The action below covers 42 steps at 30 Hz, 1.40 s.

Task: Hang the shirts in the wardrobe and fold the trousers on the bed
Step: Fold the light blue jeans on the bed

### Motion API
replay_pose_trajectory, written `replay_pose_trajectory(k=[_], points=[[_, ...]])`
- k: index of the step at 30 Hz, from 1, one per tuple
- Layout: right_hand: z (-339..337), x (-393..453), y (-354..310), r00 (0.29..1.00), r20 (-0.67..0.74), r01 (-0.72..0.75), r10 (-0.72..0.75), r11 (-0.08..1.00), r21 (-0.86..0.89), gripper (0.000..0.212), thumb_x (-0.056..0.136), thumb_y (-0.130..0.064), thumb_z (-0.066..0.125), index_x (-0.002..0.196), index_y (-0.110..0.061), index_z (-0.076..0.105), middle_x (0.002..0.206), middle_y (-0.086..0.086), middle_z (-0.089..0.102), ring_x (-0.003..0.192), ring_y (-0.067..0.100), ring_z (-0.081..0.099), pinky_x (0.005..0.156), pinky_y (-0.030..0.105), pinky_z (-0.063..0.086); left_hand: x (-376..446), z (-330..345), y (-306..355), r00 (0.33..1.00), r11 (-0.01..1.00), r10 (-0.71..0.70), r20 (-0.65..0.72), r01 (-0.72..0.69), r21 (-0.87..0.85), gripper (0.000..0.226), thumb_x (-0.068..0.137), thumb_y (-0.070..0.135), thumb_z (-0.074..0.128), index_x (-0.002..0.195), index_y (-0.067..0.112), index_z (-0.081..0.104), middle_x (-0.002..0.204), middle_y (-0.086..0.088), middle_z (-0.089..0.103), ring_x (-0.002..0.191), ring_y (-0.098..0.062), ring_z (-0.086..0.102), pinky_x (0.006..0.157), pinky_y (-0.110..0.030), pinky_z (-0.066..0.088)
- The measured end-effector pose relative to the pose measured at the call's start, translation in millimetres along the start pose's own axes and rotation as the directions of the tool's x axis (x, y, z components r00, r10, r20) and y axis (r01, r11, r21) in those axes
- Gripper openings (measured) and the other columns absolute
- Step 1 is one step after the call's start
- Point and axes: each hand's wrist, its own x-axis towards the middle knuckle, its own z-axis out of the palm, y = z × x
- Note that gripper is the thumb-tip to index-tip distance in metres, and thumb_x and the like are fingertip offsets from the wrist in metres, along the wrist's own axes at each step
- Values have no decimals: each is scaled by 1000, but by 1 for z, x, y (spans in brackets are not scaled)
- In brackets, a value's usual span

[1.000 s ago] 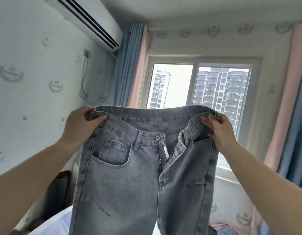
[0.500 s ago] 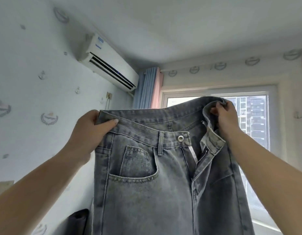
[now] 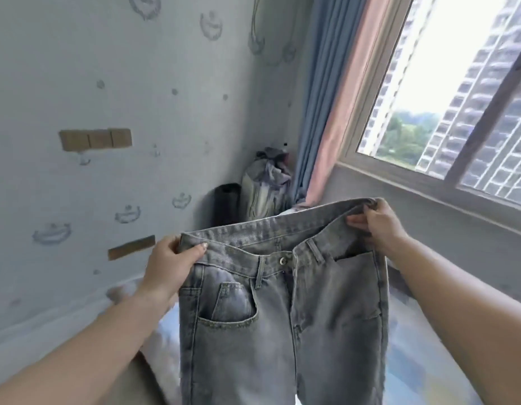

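A pair of grey washed jeans [image 3: 282, 331] hangs in front of me, front side facing me, with the waist button fastened. My left hand [image 3: 171, 267] pinches the left end of the waistband. My right hand [image 3: 376, 226] grips the right end, slightly higher and farther away. The legs drop out of the bottom of the frame. Under the jeans lies the bed [image 3: 414, 361] with a pale blue patterned cover; most of it is hidden by the denim.
A papered wall [image 3: 107, 171] runs along the left. In the corner stand a black roll [image 3: 227, 203] and a bag stuffed with clothes [image 3: 268, 185]. Blue and pink curtains [image 3: 326, 112] hang beside the window [image 3: 458, 97] at the right.
My view has swung down from the ceiling and air conditioner to the corner and bed. The jeans have come lower, and the fly that gaped open now looks closed.
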Motion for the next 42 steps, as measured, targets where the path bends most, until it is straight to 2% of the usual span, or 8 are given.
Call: replay_pose_trajectory(k=[4,11,21,27,32,36,39,42], points=[[102,41,75,990,84,-99,115,980,-175,11,102,-7,33,108,-10,41,82,15,60,49,6,66,46,18,53,77,-46,-79,989,984,-125,-79,134,118,18,80,22,76,87,11,64,87,-11,70,89,-34,66,83,-50,53],[302,139,196,944,81,-261,321,872,-415,7,98,-11,40,103,-14,45,93,15,63,97,37,65,95,52,47,248,-108,-213,913,883,-379,-151,406,235,20,83,19,73,87,5,59,90,-16,67,88,-34,64,82,-46,51],[506,233,340,897,73,-308,437,734,-605,31,99,-21,40,128,-14,45,111,6,60,100,25,55,81,30,40,406,-167,-390,842,698,-495,-215,533,479,26,84,23,70,77,5,53,74,-9,56,70,-26,51,61,-34,35],[574,192,440,750,215,-399,626,686,-608,56,99,-22,46,149,-22,22,133,6,55,82,21,58,57,24,43,433,-174,-479,662,470,-728,-176,670,575,18,88,12,66,104,6,61,112,-19,65,99,-30,60,82,-33,42],[602,102,514,581,326,-314,745,575,-755,56,94,-30,54,145,-20,33,137,6,50,121,25,51,94,29,41,460,-157,-503,901,231,-427,75,29,973,62,85,25,69,140,16,43,136,-11,47,128,-31,42,104,-42,33],[616,72,543,667,326,-227,670,599,-768,50,90,-34,58,137,-23,43,126,4,46,118,24,48,92,34,44,474,-111,-529,729,216,-429,534,-491,844,36,90,33,59,126,29,56,123,5,60,117,-21,53,98,-38,36],[620,74,552,742,293,-238,603,646,-726,33,91,-33,58,122,-24,52,113,0,52,105,21,52,81,31,45,470,-77,-557,604,265,-584,543,-490,830,40,90,44,56,127,28,54,122,4,60,113,-20,57,93,-35,46],[613,83,554,785,190,-368,589,691,-622,9,92,-24,51,100,-25,54,90,-6,59,87,21,57,71,30,41,470,-56,-581,615,329,-654,440,-292,898,41,86,45,63,122,24,59,116,1,64,108,-22,60,90,-34,48]])
